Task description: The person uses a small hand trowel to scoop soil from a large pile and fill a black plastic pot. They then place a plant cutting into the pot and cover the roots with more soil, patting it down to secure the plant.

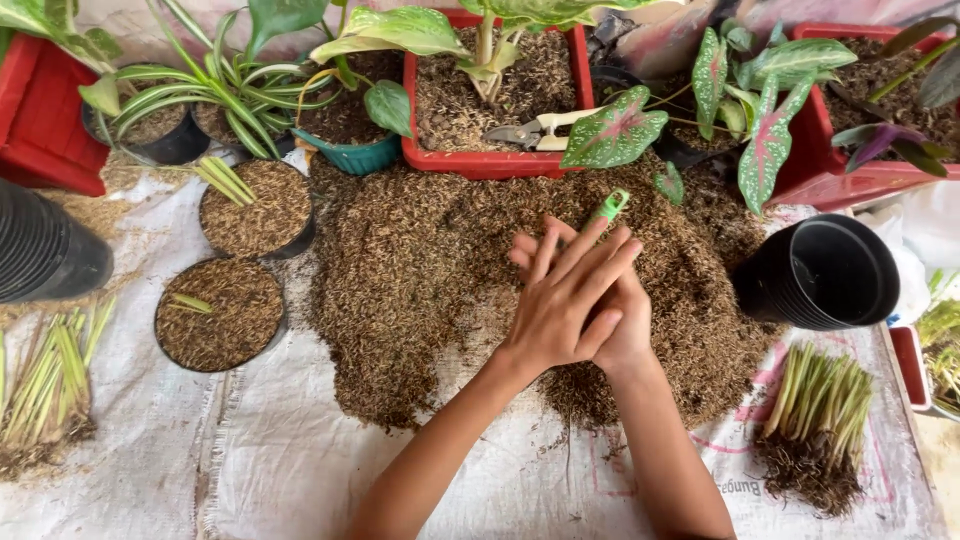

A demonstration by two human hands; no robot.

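Over the husk pile [420,290], my left hand [565,300] lay across my right hand [620,320]. Left fingers [590,255] were spread flat, gripping nothing; a green trowel handle [607,207] poked up beyond them.

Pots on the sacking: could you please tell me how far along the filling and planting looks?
Done: two filled pots at left each hold a green shoot. In hand: the left hand lies flat across the right hand above the husk pile, holding nothing; a green-handled tool stands in the pile behind them. Left: stacked empty pots at right and the shoot bundles lie unplanted.
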